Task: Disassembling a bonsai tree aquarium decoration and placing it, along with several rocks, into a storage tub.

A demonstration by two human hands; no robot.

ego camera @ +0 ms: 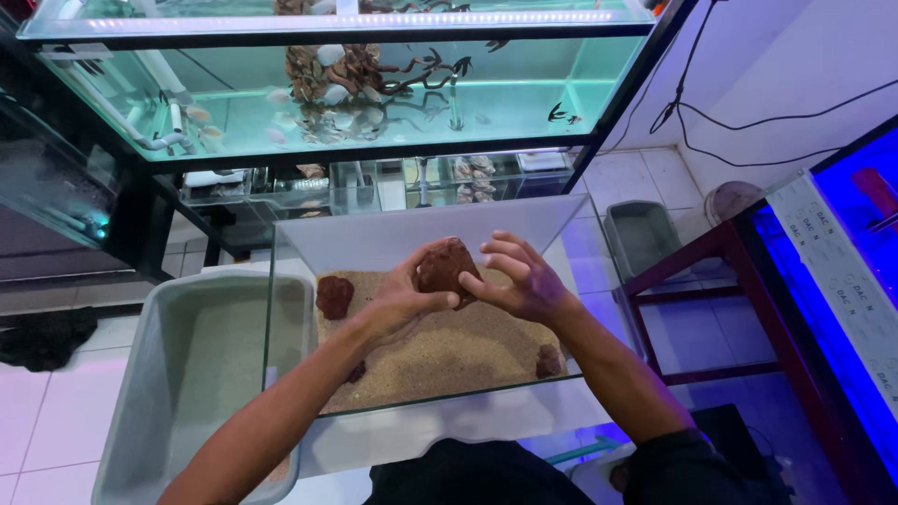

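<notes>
A small glass tank (290, 309) with a layer of tan sand (449, 355) stands in front of me. Both of my hands are inside it, above the sand. My left hand (398, 299) grips a dark red-brown rock (446, 266) from the left and below. My right hand (519, 278) touches the same rock from the right, fingers spread. Another red rock (334, 296) sits on the sand at the back left. A smaller one (549, 361) lies at the front right, and one more small rock (356, 372) shows just under my left forearm.
A grey plastic tub (140, 393) holding sand stands left of the tank. Behind are large lit aquariums (374, 84) with fish and driftwood on a black rack. A blue-lit tank (842, 262) on a red-brown stand is at the right. A second grey tub (641, 234) sits on the tiled floor.
</notes>
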